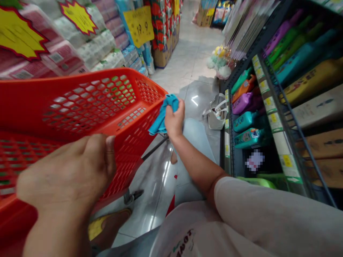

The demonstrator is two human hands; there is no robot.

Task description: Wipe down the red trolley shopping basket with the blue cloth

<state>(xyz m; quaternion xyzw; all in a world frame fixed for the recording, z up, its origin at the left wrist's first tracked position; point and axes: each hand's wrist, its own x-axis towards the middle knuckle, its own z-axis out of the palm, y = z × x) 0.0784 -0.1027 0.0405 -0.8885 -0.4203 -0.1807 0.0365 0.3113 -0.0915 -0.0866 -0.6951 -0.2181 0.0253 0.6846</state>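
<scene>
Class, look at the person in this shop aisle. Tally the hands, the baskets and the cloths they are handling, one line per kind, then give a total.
hands: 2, the left hand gripping the basket's rim and the right hand holding the cloth
red basket: 1
blue cloth: 1
Total: 4

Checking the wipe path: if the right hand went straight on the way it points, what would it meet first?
The right hand, gripping the blue cloth, points at the end corner of the red basket. The cloth seems to touch that corner, though depth is unclear.
</scene>
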